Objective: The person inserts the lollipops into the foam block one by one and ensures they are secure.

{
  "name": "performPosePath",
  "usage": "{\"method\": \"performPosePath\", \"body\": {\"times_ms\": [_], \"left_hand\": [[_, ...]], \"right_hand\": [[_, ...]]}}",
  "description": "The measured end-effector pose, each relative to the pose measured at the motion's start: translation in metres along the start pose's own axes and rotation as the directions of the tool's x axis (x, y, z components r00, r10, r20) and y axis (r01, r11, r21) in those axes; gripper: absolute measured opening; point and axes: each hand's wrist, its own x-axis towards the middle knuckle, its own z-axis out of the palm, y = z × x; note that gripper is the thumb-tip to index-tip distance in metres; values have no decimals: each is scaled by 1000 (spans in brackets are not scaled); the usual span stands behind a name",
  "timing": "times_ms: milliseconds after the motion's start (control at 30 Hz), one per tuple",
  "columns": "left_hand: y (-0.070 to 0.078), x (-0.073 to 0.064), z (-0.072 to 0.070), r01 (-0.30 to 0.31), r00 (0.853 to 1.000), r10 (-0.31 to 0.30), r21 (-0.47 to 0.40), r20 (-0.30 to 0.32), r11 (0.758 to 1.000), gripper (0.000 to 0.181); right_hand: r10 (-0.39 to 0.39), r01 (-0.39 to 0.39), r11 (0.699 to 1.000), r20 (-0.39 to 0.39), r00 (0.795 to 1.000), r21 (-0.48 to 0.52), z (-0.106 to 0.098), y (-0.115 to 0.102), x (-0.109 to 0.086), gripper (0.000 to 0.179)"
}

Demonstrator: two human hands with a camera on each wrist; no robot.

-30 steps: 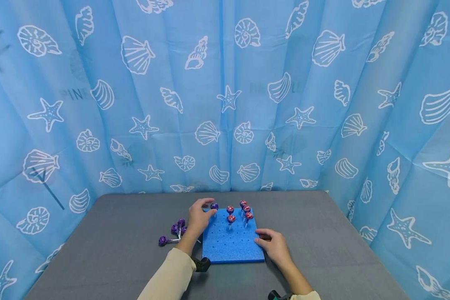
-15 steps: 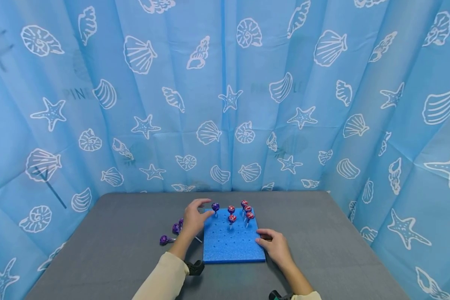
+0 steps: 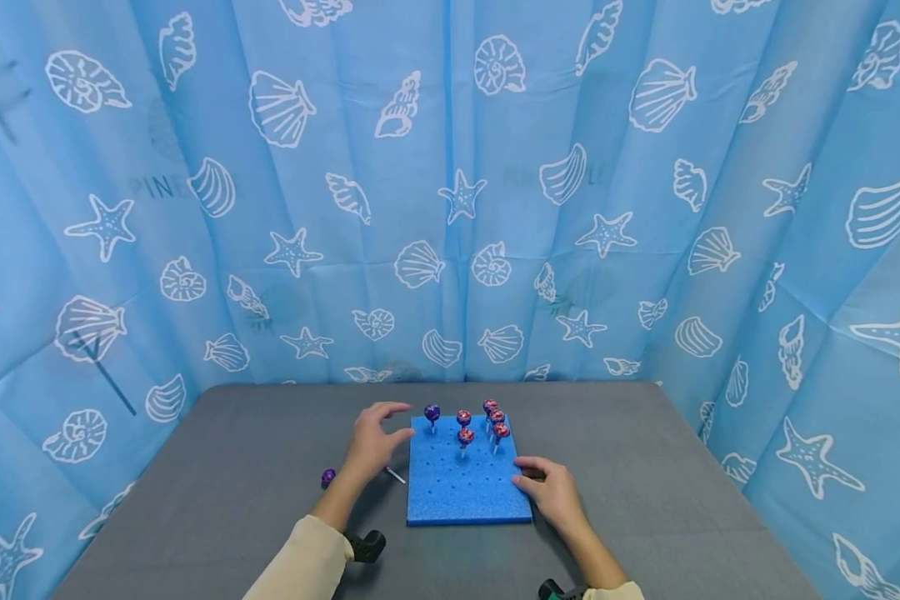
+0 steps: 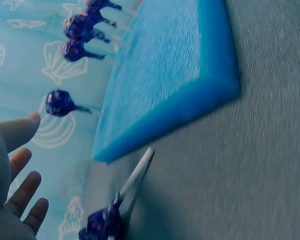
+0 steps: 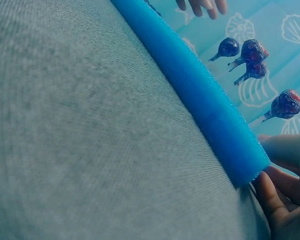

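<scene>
A blue foam board (image 3: 468,496) with rows of small holes lies on the table. One purple-wrapped lollipop (image 3: 432,412) stands upright near its back left corner. Several red-wrapped lollipops (image 3: 466,436) stand toward its back middle and right. My left hand (image 3: 371,437) is just left of the board, fingers and thumb spread with nothing between them; in the left wrist view the thumb points toward the purple lollipop (image 4: 60,103), apart from it. My right hand (image 3: 551,492) holds the board's right edge, thumb over the top, fingers against the side.
Loose purple lollipops lie on the grey table (image 3: 270,500) left of the board, mostly hidden behind my left forearm. One head (image 3: 328,477) and one white stick (image 3: 394,475) show. A blue shell-print curtain (image 3: 420,208) hangs behind the table.
My left hand has drawn away from the purple lollipop, moving left, and now covers more of the loose lollipops. That lollipop stays upright in the board. My right hand stays at the edge.
</scene>
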Motion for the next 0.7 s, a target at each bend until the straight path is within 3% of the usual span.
{"method": "performPosePath", "body": {"times_ms": [300, 533, 700], "left_hand": [[-16, -5, -23, -8, 1000, 6, 95, 22, 995, 36], [-31, -10, -37, 50, 996, -63, 196, 64, 979, 37], [-37, -11, -42, 107, 985, -132, 210, 109, 972, 38]], "right_hand": [[-26, 26, 1000, -6, 1000, -10, 1, 1, 0, 24], [-15, 15, 1000, 0, 1000, -11, -1, 0, 1, 23], [9, -9, 1000, 1, 1000, -13, -1, 0, 1, 24]]}}
